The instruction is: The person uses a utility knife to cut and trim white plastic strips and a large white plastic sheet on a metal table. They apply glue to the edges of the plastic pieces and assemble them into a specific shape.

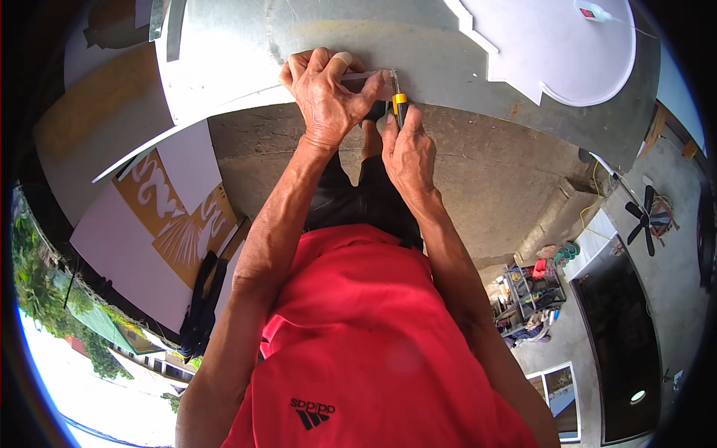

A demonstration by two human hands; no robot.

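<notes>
Near the front edge of the grey worktable [433,56], my left hand [326,97] bears down with bent fingers and thumb. Pinned by it is a small flat pale strip [385,90], mostly hidden under the hand. One fingertip has a light wrap around it. My right hand [411,153] grips a yellow and black utility knife [400,99]. The knife's blade points away from me and meets the strip beside my left thumb. Whether the blade has gone through the strip cannot be made out.
A large white cut-out sheet [549,45] with a stepped, rounded outline lies at the far right, carrying a small white bottle [594,11] with a thin nozzle. A long white strip [142,149] juts past the table's left edge. Decorated brown panels [175,216] stand lower left; a cluttered rack [530,291] stands lower right.
</notes>
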